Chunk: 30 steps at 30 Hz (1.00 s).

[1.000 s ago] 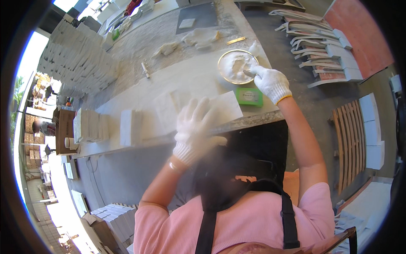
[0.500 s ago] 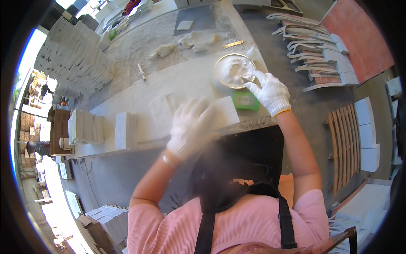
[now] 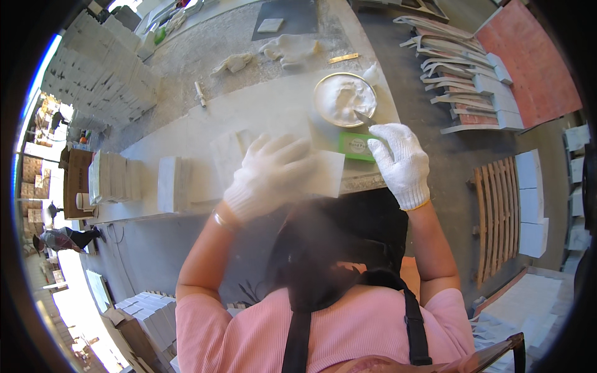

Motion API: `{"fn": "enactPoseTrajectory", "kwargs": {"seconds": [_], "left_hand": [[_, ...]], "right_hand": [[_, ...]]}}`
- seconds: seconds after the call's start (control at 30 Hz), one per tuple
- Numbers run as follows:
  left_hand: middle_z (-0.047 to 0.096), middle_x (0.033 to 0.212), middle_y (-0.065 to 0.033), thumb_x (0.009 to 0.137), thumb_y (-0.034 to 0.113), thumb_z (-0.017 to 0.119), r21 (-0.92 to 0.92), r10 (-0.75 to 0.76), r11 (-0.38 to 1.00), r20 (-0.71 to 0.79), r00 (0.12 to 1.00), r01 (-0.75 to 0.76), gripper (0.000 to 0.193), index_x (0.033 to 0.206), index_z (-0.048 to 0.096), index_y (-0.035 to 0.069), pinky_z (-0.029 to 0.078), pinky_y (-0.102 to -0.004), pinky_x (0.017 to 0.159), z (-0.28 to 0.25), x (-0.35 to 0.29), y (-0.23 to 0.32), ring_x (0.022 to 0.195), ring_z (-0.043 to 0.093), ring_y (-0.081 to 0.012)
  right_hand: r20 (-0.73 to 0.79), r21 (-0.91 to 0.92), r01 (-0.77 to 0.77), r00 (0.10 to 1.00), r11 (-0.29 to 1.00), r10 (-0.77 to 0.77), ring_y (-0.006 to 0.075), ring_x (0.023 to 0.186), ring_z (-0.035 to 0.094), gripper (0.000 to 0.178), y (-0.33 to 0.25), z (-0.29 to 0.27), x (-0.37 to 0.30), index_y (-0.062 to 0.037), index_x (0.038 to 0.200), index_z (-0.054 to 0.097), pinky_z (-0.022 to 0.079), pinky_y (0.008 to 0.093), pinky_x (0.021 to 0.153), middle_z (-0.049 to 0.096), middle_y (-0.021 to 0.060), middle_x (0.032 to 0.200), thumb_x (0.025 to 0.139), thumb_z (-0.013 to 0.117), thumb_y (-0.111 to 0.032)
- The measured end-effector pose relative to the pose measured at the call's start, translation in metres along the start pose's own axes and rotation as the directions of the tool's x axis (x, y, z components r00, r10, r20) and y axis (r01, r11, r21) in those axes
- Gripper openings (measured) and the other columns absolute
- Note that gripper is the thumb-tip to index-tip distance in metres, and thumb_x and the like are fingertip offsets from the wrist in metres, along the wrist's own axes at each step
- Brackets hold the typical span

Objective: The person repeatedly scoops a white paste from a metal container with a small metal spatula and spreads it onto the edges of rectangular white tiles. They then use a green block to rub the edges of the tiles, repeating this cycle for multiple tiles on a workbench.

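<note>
The left hand [image 3: 270, 171], in a white knitted glove, extends palm down with its fingers loosely spread over the near edge of a pale, dust-covered worktable [image 3: 168, 127]. Its outline is blurred; whether it touches or grasps anything beneath it cannot be determined. A flat white rectangular panel [image 3: 329, 177] lies on the worktable, partly covered by this hand and projecting to its right. The right hand [image 3: 404, 165], in a white knitted glove with a yellow cuff edge, is curled closed on a small pointed metal blade [image 3: 362, 117]; its handle is not visible. The blade points up and left across the near right side of a round, gold-rimmed bowl [image 3: 323, 119] containing lumpy white paste [image 3: 339, 96]. Whether the tip contacts the paste cannot be determined. A flat green rectangular box [image 3: 356, 146] with a pale label sits between the bowl and the panel, just left of the right hand. Beyond the bowl lies a narrow gold-coloured bar [image 3: 344, 58]; to the bar's left lies a crumpled white cloth-like item [image 3: 289, 50]. A row of upright white slabs [image 3: 115, 177] stands at the left end of the worktable.
</note>
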<state>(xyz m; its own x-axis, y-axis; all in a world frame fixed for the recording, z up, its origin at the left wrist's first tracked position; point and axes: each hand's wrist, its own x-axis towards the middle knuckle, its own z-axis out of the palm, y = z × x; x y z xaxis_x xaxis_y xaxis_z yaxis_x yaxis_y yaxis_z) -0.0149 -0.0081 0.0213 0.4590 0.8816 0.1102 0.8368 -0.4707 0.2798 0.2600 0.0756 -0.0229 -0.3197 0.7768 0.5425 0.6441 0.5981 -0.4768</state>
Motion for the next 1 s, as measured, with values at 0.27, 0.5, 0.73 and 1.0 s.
{"fn": "enactPoseTrajectory", "kwargs": {"seconds": [0.27, 0.5, 0.73, 1.0], "left_hand": [[0.046, 0.161, -0.0109, 0.062, 0.040, 0.090, -0.020, 0.006, 1.000, 0.040, 0.999, -0.005, 0.074, 0.132, 0.070, 0.026, 0.030, -0.0648, 0.119, -0.008, -0.002, -0.003, 0.147, 0.038, -0.0482], [0.046, 0.160, -0.0136, 0.064, 0.061, 0.084, -0.045, -0.105, 0.994, -0.059, 0.993, 0.102, 0.082, 0.135, 0.069, 0.023, 0.029, -0.0645, 0.120, 0.014, -0.016, -0.001, 0.148, 0.037, -0.0502], [0.053, 0.156, -0.0085, 0.063, 0.058, 0.084, -0.029, -0.098, 0.995, -0.046, 0.994, 0.096, 0.089, 0.140, 0.064, 0.019, 0.031, -0.0602, 0.120, 0.017, -0.011, -0.012, 0.149, 0.039, -0.0443], [0.054, 0.155, -0.0068, 0.062, 0.059, 0.084, -0.074, -0.074, 0.994, 0.017, 0.997, 0.075, 0.090, 0.140, 0.064, 0.020, 0.030, -0.0601, 0.122, 0.007, -0.005, -0.016, 0.150, 0.038, -0.0436]], "right_hand": [[0.453, -0.405, -0.144, 0.826, 0.903, 0.335, 0.0321, 0.114, 0.067, 0.049, 0.021, 0.029, 0.053, -0.0260, 0.132, 0.066, 0.055, 0.0476, 0.094, 0.068, 0.0112, 0.124, 0.092, 0.068, -0.054], [0.518, -0.462, 0.015, 0.817, 0.887, 0.256, 0.0343, 0.094, 0.072, 0.031, 0.042, 0.036, 0.062, -0.0252, 0.125, 0.071, 0.058, 0.0487, 0.080, 0.075, 0.0098, 0.106, 0.098, 0.063, -0.037], [0.550, 0.320, -0.482, 0.795, 0.815, 0.254, 0.0168, 0.087, 0.073, 0.035, 0.028, -0.035, 0.046, -0.0039, 0.126, 0.073, 0.057, 0.0304, 0.073, 0.077, 0.0056, 0.105, 0.091, 0.073, -0.002], [0.582, 0.525, -0.096, 0.765, 0.846, -0.275, 0.0223, 0.102, 0.072, 0.031, 0.011, 0.000, 0.043, -0.0025, 0.118, 0.076, 0.056, 0.0334, 0.092, 0.076, 0.0108, 0.106, 0.088, 0.074, 0.000]]}}
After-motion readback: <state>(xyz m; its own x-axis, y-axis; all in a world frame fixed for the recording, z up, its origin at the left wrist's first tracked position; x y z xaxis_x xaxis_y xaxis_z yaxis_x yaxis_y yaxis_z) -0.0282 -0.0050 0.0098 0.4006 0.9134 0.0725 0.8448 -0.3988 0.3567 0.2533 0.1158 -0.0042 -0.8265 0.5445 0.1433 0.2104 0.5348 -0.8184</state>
